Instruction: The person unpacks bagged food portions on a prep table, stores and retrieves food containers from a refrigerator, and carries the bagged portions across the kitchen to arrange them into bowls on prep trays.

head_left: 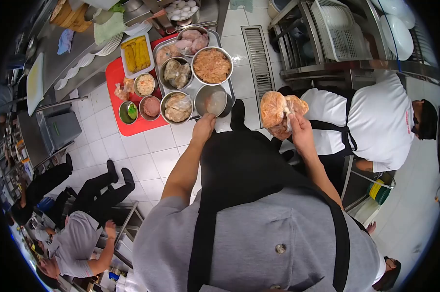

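Observation:
My left hand (204,127) is closed on the near rim of a round metal container (212,108), whose bottom holds a little cloudy residue or liquid. Off to the right, my right hand (301,132) pinches the gathered neck of a clear plastic bag (277,109) full of orange-brown food, which hangs in the air. Beyond the container stands a metal bowl of shredded orange-brown food (211,66). Left of it is a bowl of pale pieces in plastic (177,107), and behind that a bowl of greyish pieces (176,74).
A red tray (117,104) carries a white tub of yellow food (136,54) and small metal bowls. Co-workers stand at right (370,117) and lower left (81,238). A floor drain grate (259,58) runs ahead, with a metal rack (322,68) on the right.

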`<state>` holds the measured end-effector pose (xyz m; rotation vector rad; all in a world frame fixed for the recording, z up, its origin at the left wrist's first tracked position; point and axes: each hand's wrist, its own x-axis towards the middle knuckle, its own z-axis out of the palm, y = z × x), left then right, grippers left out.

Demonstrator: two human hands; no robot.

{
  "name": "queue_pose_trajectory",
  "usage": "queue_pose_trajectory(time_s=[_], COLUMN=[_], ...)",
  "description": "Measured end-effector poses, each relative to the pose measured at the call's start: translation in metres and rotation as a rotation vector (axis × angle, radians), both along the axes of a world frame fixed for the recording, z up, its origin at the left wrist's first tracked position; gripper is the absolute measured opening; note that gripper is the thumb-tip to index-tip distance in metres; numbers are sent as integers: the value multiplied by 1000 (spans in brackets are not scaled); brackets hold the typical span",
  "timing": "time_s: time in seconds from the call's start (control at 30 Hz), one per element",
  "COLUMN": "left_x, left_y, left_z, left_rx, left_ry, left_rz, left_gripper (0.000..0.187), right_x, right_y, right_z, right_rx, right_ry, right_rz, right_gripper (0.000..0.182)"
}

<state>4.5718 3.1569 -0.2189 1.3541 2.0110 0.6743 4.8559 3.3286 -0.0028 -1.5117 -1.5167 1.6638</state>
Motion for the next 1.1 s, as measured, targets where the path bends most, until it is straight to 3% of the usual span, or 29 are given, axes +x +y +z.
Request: queue_pose_trajectory(time_s=[0.13, 0.2, 0.3, 0.4, 0.47, 0.53, 0.57, 0.63, 0.73, 0.83, 0.93, 1.0, 1.03, 1.07, 1.1], left_x=[30, 47, 66, 62, 64, 63, 54, 58, 61, 71, 77, 81, 56, 50, 62], left_y=[17, 43, 110, 209, 279, 339, 373, 409, 440, 447, 439, 427, 439, 435, 413], left_z=[38, 47, 50, 34, 49, 65, 29, 52, 72, 104, 146, 158, 130, 133, 167], left_rx=[112, 242, 230, 156, 98, 24, -117, -337, -343, -203, -115, 76, 99, 291, 370], left_ry=[10, 75, -13, -114, -114, -185, -332, -769, -1073, -1188, -892, -638, -426, 39, 114], left_rz=[-68, -104, -86, -47, -10, 3, 61, 272, 344, 387, 236, 42, -105, -236, -226], left_gripper=[14, 14, 16, 36, 51, 55, 52, 44, 37, 38, 48, 43, 40, 39, 40], right_x=[40, 42, 58, 75, 83, 90, 92, 100, 116, 125, 131, 131, 129, 129, 130], right_y=[6, 12, 18, 24, 25, 26, 25, 23, 13, 6, -8, -25, -34, -43, -49], right_z=[-19, -20, -20, -21, -19, -19, -20, -28, -35, 11, 20, 18, 13, 10, 6], right_rx=[92, 69, -4, 56, 59, 65, 60, 123, 169, 141, 174, 204, 213, 236, 281], right_ry=[-136, -9, 45, -43, -24, 7, 35, 74, -15, -143, -91, -13, -15, 65, 136], right_rz=[47, -43, -129, -134, -129, -184, -218, -296, -247, -197, -245, -304, -353, -387, -425], right_gripper=[33, 33, 33, 30, 28, 28, 28, 30, 33, 32, 29, 28, 28, 28, 29])
